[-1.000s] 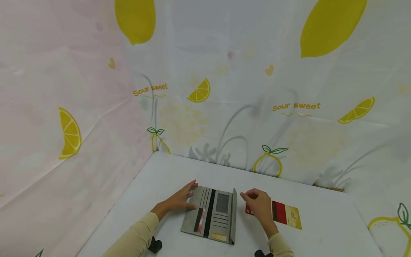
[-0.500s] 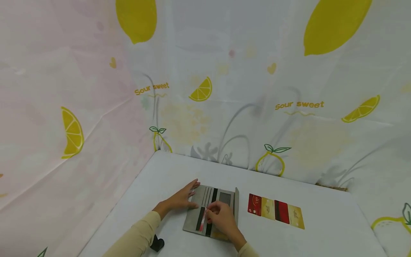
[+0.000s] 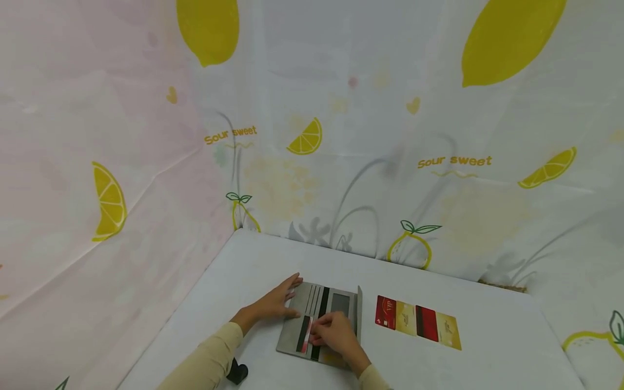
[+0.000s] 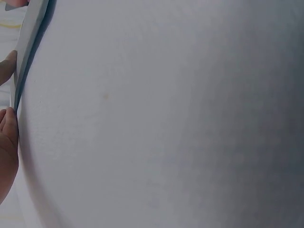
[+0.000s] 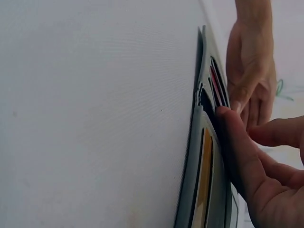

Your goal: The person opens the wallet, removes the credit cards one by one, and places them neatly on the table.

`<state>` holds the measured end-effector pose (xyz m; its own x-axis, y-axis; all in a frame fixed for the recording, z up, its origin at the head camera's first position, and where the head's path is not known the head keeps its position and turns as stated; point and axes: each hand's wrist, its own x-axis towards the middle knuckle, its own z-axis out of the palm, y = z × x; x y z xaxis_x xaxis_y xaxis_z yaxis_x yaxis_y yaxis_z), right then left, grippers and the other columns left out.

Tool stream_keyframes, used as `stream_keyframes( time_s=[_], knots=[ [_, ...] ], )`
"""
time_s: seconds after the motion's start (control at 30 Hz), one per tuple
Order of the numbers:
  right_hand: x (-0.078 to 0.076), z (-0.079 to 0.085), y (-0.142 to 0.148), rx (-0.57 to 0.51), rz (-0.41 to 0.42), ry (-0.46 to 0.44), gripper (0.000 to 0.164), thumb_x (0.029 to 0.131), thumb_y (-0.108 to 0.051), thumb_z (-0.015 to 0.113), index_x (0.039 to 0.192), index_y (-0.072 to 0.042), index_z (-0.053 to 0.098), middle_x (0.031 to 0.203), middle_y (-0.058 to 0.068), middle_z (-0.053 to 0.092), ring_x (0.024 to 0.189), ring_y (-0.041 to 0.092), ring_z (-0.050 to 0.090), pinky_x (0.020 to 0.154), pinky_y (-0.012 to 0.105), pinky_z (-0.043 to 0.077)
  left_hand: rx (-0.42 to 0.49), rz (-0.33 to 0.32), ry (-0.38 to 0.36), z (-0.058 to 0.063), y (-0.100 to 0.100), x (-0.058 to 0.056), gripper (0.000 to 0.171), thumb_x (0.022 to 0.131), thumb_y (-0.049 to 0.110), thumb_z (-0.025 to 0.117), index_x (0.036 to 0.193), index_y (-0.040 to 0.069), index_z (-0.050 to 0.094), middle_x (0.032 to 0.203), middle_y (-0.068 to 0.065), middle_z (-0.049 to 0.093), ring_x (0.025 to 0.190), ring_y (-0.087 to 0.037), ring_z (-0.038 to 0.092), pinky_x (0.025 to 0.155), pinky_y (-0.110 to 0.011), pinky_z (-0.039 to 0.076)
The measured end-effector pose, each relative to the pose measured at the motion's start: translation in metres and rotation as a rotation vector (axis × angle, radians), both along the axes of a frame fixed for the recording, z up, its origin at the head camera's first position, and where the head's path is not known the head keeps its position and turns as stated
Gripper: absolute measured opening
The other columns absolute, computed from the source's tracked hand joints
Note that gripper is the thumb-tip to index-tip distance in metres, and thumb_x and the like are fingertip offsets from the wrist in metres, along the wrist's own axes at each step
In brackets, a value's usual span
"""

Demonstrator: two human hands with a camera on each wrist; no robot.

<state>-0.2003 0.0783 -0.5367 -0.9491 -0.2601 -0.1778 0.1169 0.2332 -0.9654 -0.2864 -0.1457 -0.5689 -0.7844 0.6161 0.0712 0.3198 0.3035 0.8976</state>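
A grey wallet (image 3: 296, 331) lies spread on the white table, with card slots, a dark window and black strips. A card with red, white and black bands (image 3: 305, 334) sits in a slot on its left panel. My left hand (image 3: 274, 301) rests on that panel's left edge, thumb on top, fingers spread toward the far corner. Over the wallet's middle is my right hand (image 3: 337, 335), its fingertips at the red-banded card. In the right wrist view, a digit of the right hand (image 5: 251, 166) touches the wallet near the card, with another digit apart from it.
Right of the wallet, a red VIP card (image 3: 385, 312), a gold card (image 3: 405, 318), another red card (image 3: 427, 324) and another gold one (image 3: 448, 330) form a row. A black object (image 3: 237, 372) is beside the left forearm. A lemon-printed backdrop (image 3: 351, 135) encloses the table.
My right hand has moved left from beside the row of cards to the card in the wallet, and has shifted slightly there since. The left hand has stayed on the wallet.
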Motion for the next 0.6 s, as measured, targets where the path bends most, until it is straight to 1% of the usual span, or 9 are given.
stream_keyframes(
  time_s=[0.17,0.33,0.5,0.6],
  knots=[
    [-0.0037,-0.0010,-0.0011,0.010,-0.018,-0.021,0.012,0.089,0.000,0.065,0.094,0.010,0.068,0.079,0.012,0.070,0.068,0.022,0.071,0.059,0.029,0.061,-0.007,0.005,0.004,0.0011,-0.0003,-0.0002,0.108,0.079,0.001,0.080,0.154,-0.003,0.003,0.156,-0.024,0.022,0.143,-0.036,0.025,0.113,-0.041,0.033],
    [-0.0043,-0.0009,-0.0030,-0.035,-0.035,-0.035,0.016,0.089,0.000,0.065,0.097,0.013,0.067,0.081,0.015,0.071,0.068,0.024,0.071,0.060,0.030,0.061,0.002,0.001,-0.015,0.0027,-0.0002,-0.0004,0.107,0.079,0.001,0.079,0.154,-0.003,0.002,0.156,-0.024,0.020,0.143,-0.037,0.025,0.113,-0.042,0.033],
    [-0.0031,0.0006,-0.0047,-0.054,-0.015,-0.046,0.020,0.090,0.000,0.065,0.102,0.016,0.064,0.083,0.017,0.071,0.069,0.025,0.071,0.060,0.032,0.062,-0.012,0.007,-0.023,0.0018,0.0005,-0.0009,0.107,0.079,0.002,0.080,0.154,-0.001,0.003,0.157,-0.023,0.021,0.141,-0.038,0.029,0.113,-0.041,0.034],
    [-0.0030,0.0001,-0.0064,-0.052,-0.009,-0.040,0.020,0.089,0.000,0.066,0.101,0.016,0.064,0.085,0.017,0.071,0.070,0.025,0.071,0.062,0.033,0.062,-0.016,0.010,-0.016,0.0011,-0.0003,-0.0007,0.107,0.079,0.002,0.080,0.154,-0.002,0.003,0.156,-0.024,0.021,0.141,-0.039,0.029,0.112,-0.042,0.034]
  ],
)
